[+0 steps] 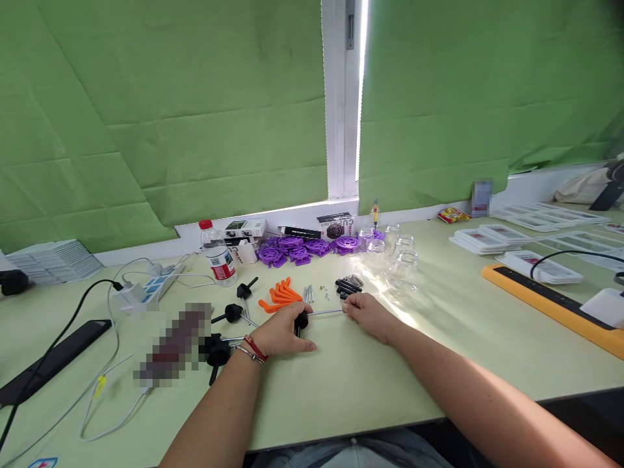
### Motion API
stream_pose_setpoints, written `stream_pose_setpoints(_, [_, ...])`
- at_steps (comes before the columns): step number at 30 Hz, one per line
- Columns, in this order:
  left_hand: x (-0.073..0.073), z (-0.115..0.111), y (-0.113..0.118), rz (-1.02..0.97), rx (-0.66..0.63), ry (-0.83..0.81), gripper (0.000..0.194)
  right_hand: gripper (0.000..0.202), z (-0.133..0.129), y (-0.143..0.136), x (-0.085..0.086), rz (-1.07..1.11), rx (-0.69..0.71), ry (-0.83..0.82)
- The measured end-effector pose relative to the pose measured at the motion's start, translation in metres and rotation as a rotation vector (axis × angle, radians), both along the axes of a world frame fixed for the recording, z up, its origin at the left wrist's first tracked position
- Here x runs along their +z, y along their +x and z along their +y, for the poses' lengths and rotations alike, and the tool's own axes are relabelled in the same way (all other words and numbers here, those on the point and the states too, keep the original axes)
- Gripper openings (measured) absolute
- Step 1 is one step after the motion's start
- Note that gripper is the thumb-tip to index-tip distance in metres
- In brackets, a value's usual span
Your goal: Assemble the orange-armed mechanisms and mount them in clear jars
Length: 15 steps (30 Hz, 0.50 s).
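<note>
My left hand (287,330) is wrapped over a black plastic piece (301,320), its thumb stretched out near the table. A thin metal rod (325,312) runs from that piece to the right. The rod's far end sits between the pinched fingertips of my right hand (363,312). Left of my left hand lie several similar black pieces with metal rods (233,313). Just beyond my hands are orange curved handles (281,294), short metal pins (308,294), black cylinders (349,286) and tiny loose hardware (325,291).
Purple plastic parts (291,249) line the back, with a water bottle (217,255) to their left. Clear glass jars (403,272) stand back right. Cables, a power strip (158,286) and a black tablet-like slab (53,364) occupy the left; an orange bar (550,309) lies right.
</note>
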<state>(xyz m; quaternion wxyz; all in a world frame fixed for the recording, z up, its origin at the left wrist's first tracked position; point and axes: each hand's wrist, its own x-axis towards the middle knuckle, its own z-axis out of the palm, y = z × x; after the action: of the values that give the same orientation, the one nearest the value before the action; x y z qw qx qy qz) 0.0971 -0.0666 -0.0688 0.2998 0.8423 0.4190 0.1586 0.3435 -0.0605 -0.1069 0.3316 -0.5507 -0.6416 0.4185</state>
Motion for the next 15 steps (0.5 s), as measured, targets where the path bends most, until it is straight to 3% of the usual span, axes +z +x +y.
stream_pose_setpoints(15, [0.0004, -0.0003, 0.0008, 0.002, 0.019, -0.023, 0.066, 0.03, -0.0006, -0.0019, -0.0006, 0.022, 0.017, 0.001])
